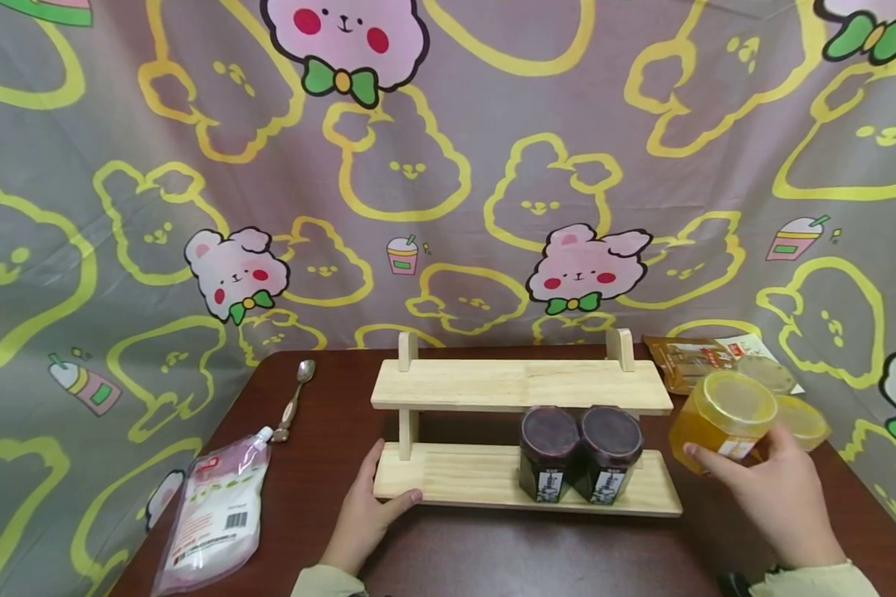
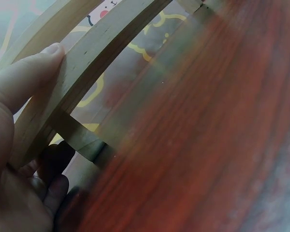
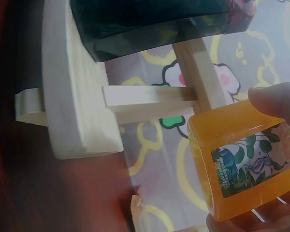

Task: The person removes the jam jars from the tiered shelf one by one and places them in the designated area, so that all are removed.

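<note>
A two-tier wooden rack stands on the dark table. My left hand grips the left end of its lower board, with the thumb on top and the fingers curled underneath in the left wrist view. Two dark jars stand side by side on the right half of the lower board. My right hand holds an orange jar with a leaf-patterned label, thumb on one side and fingers on the other. That jar is lifted just beyond the rack's right end, apart from it. Behind it is another yellow-lidded jar, partly hidden.
A brown food packet lies at the back right, beside a further round lid. On the left are a spoon and a white spouted pouch. A patterned cloth hangs behind the table.
</note>
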### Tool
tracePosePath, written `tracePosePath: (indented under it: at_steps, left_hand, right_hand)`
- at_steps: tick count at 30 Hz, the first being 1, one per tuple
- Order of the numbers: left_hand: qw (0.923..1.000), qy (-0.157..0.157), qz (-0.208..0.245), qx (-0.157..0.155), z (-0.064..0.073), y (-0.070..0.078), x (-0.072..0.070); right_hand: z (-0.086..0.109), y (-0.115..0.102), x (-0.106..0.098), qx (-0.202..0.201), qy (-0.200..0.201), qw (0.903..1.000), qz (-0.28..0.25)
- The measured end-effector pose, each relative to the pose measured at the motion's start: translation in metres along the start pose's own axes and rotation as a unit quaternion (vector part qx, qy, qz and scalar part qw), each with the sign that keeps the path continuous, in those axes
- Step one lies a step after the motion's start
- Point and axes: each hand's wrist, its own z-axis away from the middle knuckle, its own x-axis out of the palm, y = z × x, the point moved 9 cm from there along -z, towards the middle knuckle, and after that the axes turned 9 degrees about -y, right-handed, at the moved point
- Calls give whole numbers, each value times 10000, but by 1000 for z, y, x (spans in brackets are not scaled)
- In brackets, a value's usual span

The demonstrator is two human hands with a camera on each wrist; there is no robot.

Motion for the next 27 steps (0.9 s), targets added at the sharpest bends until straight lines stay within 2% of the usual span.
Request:
tracePosePath:
  at_steps: [11,16,27]
  left_hand:
    - [10000,-31,78,8,0,0,0]
    - [9999,-40,131,0,0,-1,1]
    - [10000,-2,27,28,-1,-1,0]
  right_hand:
    - [0,13,5,250,-3,9996,128]
    - [-2,20,10,220,-12,9998,38]
    - [-3,38,20,454,-94,9989,42]
